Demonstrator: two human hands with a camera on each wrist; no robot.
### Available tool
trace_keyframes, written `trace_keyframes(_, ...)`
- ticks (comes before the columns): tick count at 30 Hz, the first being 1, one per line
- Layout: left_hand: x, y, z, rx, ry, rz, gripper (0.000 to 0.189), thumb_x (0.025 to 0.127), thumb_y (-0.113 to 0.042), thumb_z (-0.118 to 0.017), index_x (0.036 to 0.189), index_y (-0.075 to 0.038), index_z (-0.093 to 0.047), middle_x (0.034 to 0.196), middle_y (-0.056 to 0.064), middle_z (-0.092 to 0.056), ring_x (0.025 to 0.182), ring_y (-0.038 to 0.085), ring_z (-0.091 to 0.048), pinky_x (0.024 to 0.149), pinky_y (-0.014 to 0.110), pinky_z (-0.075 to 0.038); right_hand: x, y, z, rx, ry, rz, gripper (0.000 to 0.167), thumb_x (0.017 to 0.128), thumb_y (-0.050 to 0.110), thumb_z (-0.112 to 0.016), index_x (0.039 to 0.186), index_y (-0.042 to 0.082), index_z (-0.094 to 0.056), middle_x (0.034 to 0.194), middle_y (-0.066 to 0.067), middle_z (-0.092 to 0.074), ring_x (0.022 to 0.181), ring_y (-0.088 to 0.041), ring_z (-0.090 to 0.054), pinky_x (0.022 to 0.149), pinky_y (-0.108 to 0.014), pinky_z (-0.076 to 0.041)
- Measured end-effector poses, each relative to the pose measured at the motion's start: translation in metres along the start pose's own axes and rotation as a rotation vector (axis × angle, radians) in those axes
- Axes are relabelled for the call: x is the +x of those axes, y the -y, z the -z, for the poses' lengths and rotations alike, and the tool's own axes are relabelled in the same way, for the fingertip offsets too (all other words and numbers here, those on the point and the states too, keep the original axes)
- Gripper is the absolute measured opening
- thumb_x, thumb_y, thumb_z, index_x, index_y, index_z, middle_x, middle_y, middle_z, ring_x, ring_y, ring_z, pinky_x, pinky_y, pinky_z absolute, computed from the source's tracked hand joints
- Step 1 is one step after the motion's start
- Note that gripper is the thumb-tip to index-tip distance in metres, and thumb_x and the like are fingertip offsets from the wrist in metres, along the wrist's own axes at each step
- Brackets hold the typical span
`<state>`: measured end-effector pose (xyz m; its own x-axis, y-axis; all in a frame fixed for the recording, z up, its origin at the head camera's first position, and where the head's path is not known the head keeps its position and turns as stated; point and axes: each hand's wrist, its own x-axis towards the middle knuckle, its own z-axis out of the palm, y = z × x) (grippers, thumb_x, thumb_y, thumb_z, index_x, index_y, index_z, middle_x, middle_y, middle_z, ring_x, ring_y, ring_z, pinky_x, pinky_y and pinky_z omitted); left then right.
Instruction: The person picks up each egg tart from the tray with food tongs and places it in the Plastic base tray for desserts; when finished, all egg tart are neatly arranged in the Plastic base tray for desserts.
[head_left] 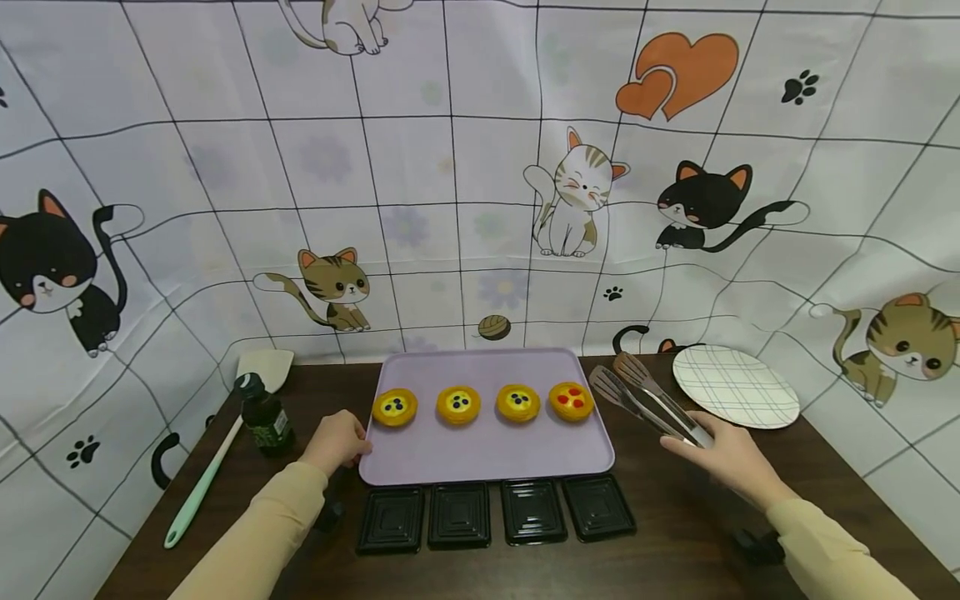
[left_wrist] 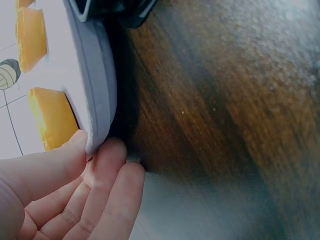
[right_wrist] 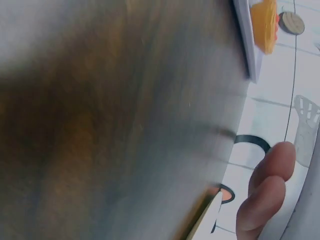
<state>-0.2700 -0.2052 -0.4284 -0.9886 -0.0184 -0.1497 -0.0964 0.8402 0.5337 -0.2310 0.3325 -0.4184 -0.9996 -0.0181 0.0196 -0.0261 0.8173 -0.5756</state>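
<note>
Over the remote link, my left grip [head_left: 337, 444] pinches the lilac tray [head_left: 480, 456], lengthwise along the back edge of the worktop [head_left: 675, 537]. My right grip [head_left: 731, 458] clasps metal tongs [head_left: 628, 394] between tray and right edge, slanted: handles toward the near right corner, heads toward the back edge.

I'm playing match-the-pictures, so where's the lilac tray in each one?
Head: the lilac tray is in the middle, under four yellow tarts.
Left wrist: top left, its edge pinched by the left hand.
Right wrist: top right, only partly showing.
Shared landmark: the printed yarn ball, in all three.
</note>
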Motion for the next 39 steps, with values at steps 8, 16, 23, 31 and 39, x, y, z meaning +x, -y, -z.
trace_keyframes(8, -0.001, -0.001, 0.001, 0.026, -0.002, -0.022, 0.013, 0.079, -0.004, -0.072, 0.069, 0.002, -0.064, 0.062, 0.007, -0.061, 0.054, 0.018, -0.059, 0.055, 0.032, -0.052, -0.006, 0.002, -0.011, -0.038, 0.050, 0.017, 0.075, 0.080, 0.055, -0.066, 0.133, 0.006, -0.046, 0.066, -0.005, -0.053, 0.043, -0.016, -0.048, 0.043, -0.032, -0.042)
trace_keyframes(16, -0.001, -0.002, 0.002, 0.046, -0.003, -0.026, 0.015, 0.079, -0.003, -0.072, 0.068, 0.001, -0.062, 0.062, 0.007, -0.061, 0.055, 0.018, -0.058, 0.054, 0.032, -0.051, 0.001, 0.003, -0.021, -0.153, 0.010, 0.096, 0.075, 0.077, 0.059, -0.067, 0.127, 0.005, -0.053, 0.069, -0.001, -0.056, 0.055, -0.012, -0.049, 0.052, -0.028, -0.040)
trace_keyframes(23, -0.001, -0.003, 0.001, 0.076, -0.014, -0.028, 0.016, 0.078, -0.004, -0.072, 0.067, 0.000, -0.062, 0.061, 0.006, -0.059, 0.053, 0.017, -0.058, 0.054, 0.031, -0.050, 0.005, 0.006, -0.022, -0.201, 0.007, 0.118, 0.078, 0.077, 0.059, -0.067, 0.128, 0.001, -0.052, 0.064, 0.000, -0.051, 0.056, -0.013, -0.045, 0.053, -0.030, -0.037)
trace_keyframes(31, 0.001, -0.002, -0.001, 0.087, -0.018, -0.025, 0.017, 0.078, -0.004, -0.073, 0.065, -0.002, -0.061, 0.058, 0.005, -0.058, 0.052, 0.016, -0.056, 0.052, 0.030, -0.047, 0.012, 0.008, -0.026, -0.151, 0.059, 0.097, 0.077, 0.077, 0.057, -0.068, 0.128, 0.002, -0.051, 0.069, -0.002, -0.055, 0.050, -0.013, -0.049, 0.048, -0.030, -0.040)
trace_keyframes(39, 0.000, -0.003, -0.001, 0.096, -0.020, -0.013, 0.018, 0.079, -0.005, -0.073, 0.065, -0.003, -0.061, 0.056, 0.004, -0.056, 0.051, 0.016, -0.054, 0.051, 0.028, -0.045, 0.020, 0.009, -0.031, -0.118, 0.112, 0.060, 0.079, 0.077, 0.058, -0.068, 0.131, 0.002, -0.049, 0.067, -0.004, -0.054, 0.043, -0.014, -0.050, 0.043, -0.031, -0.042)
